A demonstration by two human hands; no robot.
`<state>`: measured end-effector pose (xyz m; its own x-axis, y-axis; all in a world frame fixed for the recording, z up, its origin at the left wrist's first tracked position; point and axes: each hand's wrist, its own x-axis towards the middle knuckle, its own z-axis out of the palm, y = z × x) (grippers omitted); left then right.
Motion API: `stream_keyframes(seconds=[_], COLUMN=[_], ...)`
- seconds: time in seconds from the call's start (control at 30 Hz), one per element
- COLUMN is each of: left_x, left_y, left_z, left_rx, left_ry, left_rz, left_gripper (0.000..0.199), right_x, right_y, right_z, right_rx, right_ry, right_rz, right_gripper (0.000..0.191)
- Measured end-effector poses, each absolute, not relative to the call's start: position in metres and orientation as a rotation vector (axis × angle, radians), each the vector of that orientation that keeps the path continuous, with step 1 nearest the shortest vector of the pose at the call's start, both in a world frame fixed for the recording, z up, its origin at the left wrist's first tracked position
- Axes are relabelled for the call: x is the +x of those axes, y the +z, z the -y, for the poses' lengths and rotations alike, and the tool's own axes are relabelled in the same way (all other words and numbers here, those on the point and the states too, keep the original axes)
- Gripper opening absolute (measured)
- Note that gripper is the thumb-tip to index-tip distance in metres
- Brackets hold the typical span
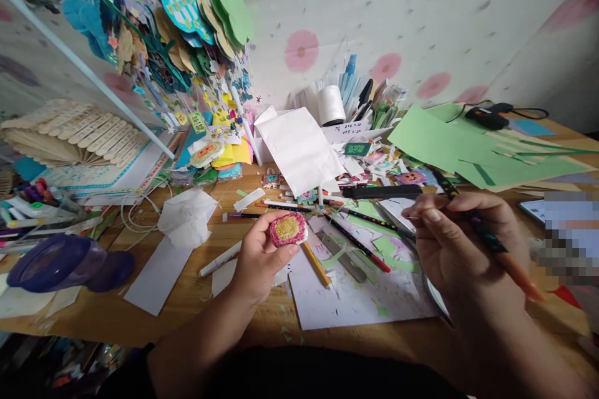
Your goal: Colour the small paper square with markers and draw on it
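Between the thumb and fingers of my left hand [262, 255] is a small rounded piece [288, 228], crimson around a gold textured middle, with a white edge. It faces up toward me over the middle of the table. My right hand [463, 237] is closed at the right, apart from the piece, with a dark, dotted pencil [482, 230] lying slanted across it, its orange end toward me. The thumb and fingertips pinch together; whether something thin is between them, I cannot tell. Below lies a white sheet [355, 308] with green paper scraps and a red-tipped black pencil [358, 243].
A yellow pencil [317, 264] lies beside my left hand. At the left stand a purple translucent cup [60, 262] and a crumpled tissue [186, 215]. Green paper sheets [435, 137] lie at the back right. Paper cutouts [182, 6] hang from a rack at the upper left.
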<state>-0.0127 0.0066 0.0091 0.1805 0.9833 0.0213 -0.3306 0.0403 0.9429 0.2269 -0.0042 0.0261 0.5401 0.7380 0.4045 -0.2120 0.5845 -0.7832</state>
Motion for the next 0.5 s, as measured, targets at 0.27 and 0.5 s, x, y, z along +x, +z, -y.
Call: stream_keyframes(seconds=[0.27, 0.5], left_x=[-0.012, -0.010], left_y=[0.008, 0.007], left_z=[-0.008, -0.005], left_rx=[0.966, 0.995], left_ry=[1.256, 1.209], left_rz=[-0.787, -0.751], left_gripper=[0.045, 0.046], right_x=[0.233, 0.219], right_y=[0.034, 0.023], right_z=[-0.001, 0.006], right_rx=[-0.766, -0.805], right_ry=[0.479, 0.483], right_rz=[0.644, 0.730], right_gripper=[0.029, 0.027])
